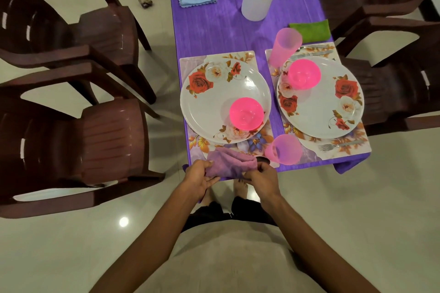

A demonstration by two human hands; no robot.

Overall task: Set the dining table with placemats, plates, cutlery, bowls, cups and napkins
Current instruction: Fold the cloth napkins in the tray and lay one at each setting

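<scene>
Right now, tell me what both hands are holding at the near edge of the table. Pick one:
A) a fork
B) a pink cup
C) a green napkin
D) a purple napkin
D: the left hand and the right hand each grip an end of the purple napkin at the near table edge, just below the near-left plate; the green napkin lies untouched farther up the table.

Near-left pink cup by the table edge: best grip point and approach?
Wrap the pink cup around its side wall from the right, where there is free space. It stands upright, with the right hand and the purple napkin close on its left.
</scene>
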